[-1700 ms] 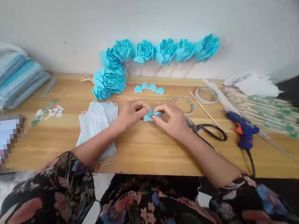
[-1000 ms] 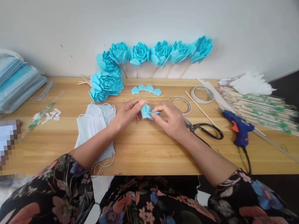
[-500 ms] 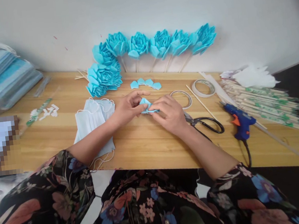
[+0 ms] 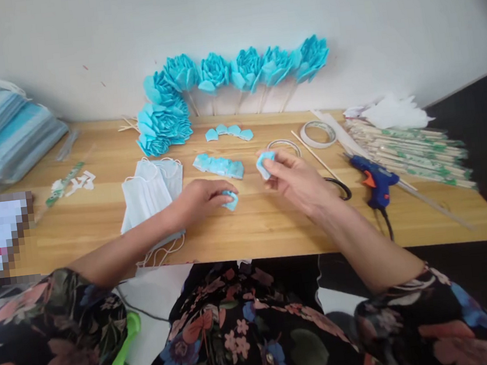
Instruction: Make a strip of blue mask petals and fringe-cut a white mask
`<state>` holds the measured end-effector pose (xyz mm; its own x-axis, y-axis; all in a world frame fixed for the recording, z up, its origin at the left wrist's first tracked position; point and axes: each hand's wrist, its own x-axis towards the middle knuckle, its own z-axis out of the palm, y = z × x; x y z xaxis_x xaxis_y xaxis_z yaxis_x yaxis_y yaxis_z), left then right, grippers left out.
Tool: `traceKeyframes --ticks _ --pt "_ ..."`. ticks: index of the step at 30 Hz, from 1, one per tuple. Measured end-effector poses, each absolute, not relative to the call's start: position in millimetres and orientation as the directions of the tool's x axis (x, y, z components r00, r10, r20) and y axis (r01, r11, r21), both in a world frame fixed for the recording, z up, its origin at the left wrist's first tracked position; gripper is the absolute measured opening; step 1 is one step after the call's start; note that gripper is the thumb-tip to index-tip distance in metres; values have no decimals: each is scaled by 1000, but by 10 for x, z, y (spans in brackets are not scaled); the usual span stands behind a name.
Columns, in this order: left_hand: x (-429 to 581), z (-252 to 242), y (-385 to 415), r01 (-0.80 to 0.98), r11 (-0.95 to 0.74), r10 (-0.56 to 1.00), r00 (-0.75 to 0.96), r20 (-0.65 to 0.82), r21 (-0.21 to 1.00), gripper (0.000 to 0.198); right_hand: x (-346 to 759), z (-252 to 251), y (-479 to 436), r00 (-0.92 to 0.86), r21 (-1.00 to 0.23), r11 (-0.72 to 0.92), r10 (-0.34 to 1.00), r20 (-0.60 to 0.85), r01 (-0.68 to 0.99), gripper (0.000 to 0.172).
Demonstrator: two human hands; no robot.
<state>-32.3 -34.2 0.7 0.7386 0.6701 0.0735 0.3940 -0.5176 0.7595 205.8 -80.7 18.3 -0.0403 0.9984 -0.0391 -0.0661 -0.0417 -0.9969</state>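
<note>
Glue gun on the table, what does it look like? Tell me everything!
The glue gun is blue plastic with an orange trigger and a black cord trailing toward the near edge of the wooden table. It lies on its side, between the scissors and the wrapped sticks. No hand touches it.

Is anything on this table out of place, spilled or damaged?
Nothing looks spilled or damaged. The face masks lie near the table's front edge, with their ear loops reaching it. One paper flower lies flat, while the other flowers lean against the wall.

Hands now apart: left hand (image 4: 204, 199) on one blue petal (image 4: 230, 200), right hand (image 4: 298, 179) with another petal (image 4: 265, 164).
</note>
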Motion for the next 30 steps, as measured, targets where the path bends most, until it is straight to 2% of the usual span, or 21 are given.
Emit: traceKeyframes --ticks 2,5,7,10,13,20,25,30 --pt "-315 -111 -392 419 -692 597 790 140 588 20 2066 114 -792 -78 -975 -160 986 -149 -156 41" --pt "-315 -178 -425 432 -826 525 823 216 362 32 2045 49 -791 -74 -956 -197 980 -185 -215 49" --pt "-326 -164 -434 464 -840 532 805 263 280 30 2022 34 -807 -80 -950 -205 978 -192 -237 49" --pt "-342 -134 -435 509 -829 558 784 271 233 10 1980 20 -850 -125 -943 -207 976 -180 -261 46" --pt "-348 -150 -432 503 -831 552 795 252 236 17 1927 -13 -902 -199 -961 -180 970 -138 -208 45" --pt "-335 -199 -475 491 -825 558 785 268 279 25 1818 -87 -959 -305 -996 -32 951 -57 85 54" --pt "-525 -41 -537 377 -768 547 807 223 518 30 1796 -69 -970 -339 -994 -33 938 -68 107 56" --pt "-701 209 -619 441 -635 700 676 231 634 27 1770 -88 -974 -266 -998 5 964 -14 70 52"
